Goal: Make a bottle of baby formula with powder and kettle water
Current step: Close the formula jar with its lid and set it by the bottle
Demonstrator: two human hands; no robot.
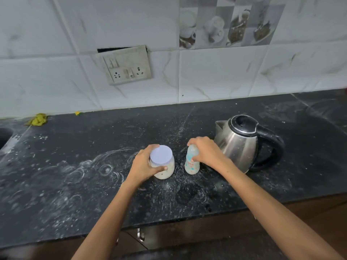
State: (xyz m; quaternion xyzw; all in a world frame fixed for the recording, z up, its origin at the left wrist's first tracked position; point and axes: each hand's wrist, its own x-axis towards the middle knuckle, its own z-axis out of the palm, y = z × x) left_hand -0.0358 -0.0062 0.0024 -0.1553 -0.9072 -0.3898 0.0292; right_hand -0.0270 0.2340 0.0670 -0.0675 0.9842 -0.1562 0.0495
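Observation:
A clear jar of pale powder (165, 170) with a white lid stands on the black countertop (75, 175), and my left hand (144, 164) wraps around its left side. Right beside it stands a translucent baby bottle (191, 164) with teal and red print. My right hand (206, 152) grips the bottle's upper part, hiding its top. A steel electric kettle (242, 143) with a black lid and handle sits just right of the bottle, spout pointing left, lid down.
White powder is smeared over the counter around the jar. A wall socket panel (127, 66) hangs on the tiled wall behind. A yellow cloth scrap (38, 119) lies at the back left, beside a sink edge (5, 135). Cabinet fronts run below the counter.

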